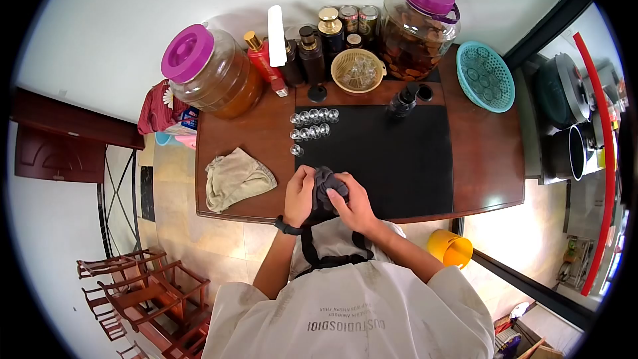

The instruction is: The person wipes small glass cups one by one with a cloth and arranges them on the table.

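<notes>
Evidently, left hand (pixel 300 196) and right hand (pixel 354 203) have fingers clamped on dark cloth (pixel 324 181); lone glass (pixel 296 150) stands ahead, nearer the left.

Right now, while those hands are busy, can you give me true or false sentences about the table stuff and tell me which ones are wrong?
1. The left hand and the right hand both hold the dark cloth. True.
2. The beige cloth is on the person's right. False: the beige cloth lies on the left side of the table.
3. The little glasses are on the black mat. True.
4. The big jar on the left is topped with green. False: the jar's lid is purple.
5. A black band is on the left wrist. True.
</notes>
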The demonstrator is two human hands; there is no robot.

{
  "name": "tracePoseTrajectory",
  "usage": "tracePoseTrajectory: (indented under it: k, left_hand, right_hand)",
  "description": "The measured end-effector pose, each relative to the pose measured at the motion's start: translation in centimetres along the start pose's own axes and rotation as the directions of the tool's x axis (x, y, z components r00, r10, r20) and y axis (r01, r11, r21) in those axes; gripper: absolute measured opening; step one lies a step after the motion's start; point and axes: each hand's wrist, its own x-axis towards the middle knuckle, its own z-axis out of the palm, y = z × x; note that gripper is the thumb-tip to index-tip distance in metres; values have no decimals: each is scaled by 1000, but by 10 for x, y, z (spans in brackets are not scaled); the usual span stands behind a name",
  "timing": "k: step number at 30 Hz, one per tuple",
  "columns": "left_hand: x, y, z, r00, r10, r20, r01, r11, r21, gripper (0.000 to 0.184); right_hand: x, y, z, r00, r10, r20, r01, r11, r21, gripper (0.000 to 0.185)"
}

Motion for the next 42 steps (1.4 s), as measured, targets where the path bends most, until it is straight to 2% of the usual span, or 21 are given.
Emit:
tracePoseTrajectory:
  k: [1, 4, 5, 7, 8, 9, 10, 11, 12, 14, 15, 16, 17, 21, 23, 25, 29, 31, 35, 39, 42]
  left_hand:
    - [-1, 2, 1, 999, 32, -16, -33, 999, -44, 16]
    - [-2, 3, 5, 991, 123, -58, -124, 992, -15, 11]
    - [-2, 3, 4, 991, 123, -58, -124, 992, -15, 11]
    - [-3, 5, 2, 993, 100, -68, -98, 994, 41, 14]
    - [-2, 4, 2, 993, 100, -69, -98, 994, 41, 14]
    - [-1, 4, 2, 992, 88, -89, -92, 995, -42, 16]
    - [0, 3, 1, 991, 75, -108, -89, 988, -126, 19]
    - [1, 3, 0, 991, 76, -108, -89, 988, -125, 19]
    - [3, 2, -2, 993, 58, -100, -73, 985, -157, 20]
    - [1, 3, -1, 995, 38, -91, -55, 980, -189, 22]
    - [0, 8, 2, 996, 30, -90, -39, 994, -102, 22]
    - [-1, 11, 4, 996, 21, -88, -22, 1000, -14, 22]
    - [-1, 11, 5, 996, 20, -88, -21, 1000, -13, 22]
    - [-3, 9, 6, 995, -3, -100, 1, 1000, -23, 23]
    - [-2, 5, 4, 994, -16, -106, 14, 1000, -27, 23]
    - [0, 1, 2, 986, 109, -128, -102, 993, 62, 24]
    - [0, 10, -6, 991, 130, -40, -122, 979, 162, 22]
    - [2, 19, -7, 974, 228, 10, -216, 906, 365, 20]
    - [2, 49, -3, 976, 205, 80, -217, 847, 485, 15]
    - [2, 66, 6, 966, 207, 157, -259, 807, 531, 11]
    - [0, 69, 7, 958, 208, 197, -282, 808, 518, 10]
  right_hand:
    - [1, 0, 0, 998, -53, -30, 52, 998, -26, 21]
    - [2, 0, -3, 996, -50, -71, 50, 999, 7, 21]
    - [3, 1, -3, 996, -50, -71, 50, 999, 7, 21]
    - [4, 3, -3, 981, -62, -183, 83, 990, 112, 20]
    - [2, 7, -1, 975, 59, -212, -3, 967, 254, 18]
    - [0, 5, -2, 952, 216, -217, -113, 907, 405, 17]
    - [1, 2, -5, 941, 284, -182, -150, 837, 527, 17]
    - [2, 1, -7, 928, 345, -138, -183, 748, 638, 18]
    - [2, 2, -7, 928, 346, -139, -183, 748, 638, 18]
    - [1, 7, -6, 982, 161, -103, -100, 892, 441, 19]
    - [1, 7, -5, 981, 161, -103, -100, 892, 441, 19]
    - [0, 6, -5, 985, 171, -28, -141, 883, 449, 20]
    - [-1, 6, -5, 983, 179, 48, -181, 873, 453, 21]
    - [-1, 8, -8, 987, 144, 77, -163, 916, 366, 25]
    - [3, 2, -10, 997, -11, 80, -6, 976, 216, 32]
    - [4, 2, -9, 997, -22, 73, 8, 981, 192, 34]
    - [5, -1, -11, 996, 0, 95, -9, 996, 94, 34]
    - [7, -6, -11, 996, 10, 93, -16, 998, 65, 34]
    - [5, -1, -11, 997, 18, 75, -18, 1000, 5, 36]
    - [-4, 14, -4, 999, -4, -34, 7, 994, 113, 32]
    - [-2, 19, -7, 998, 66, -26, -52, 930, 365, 25]
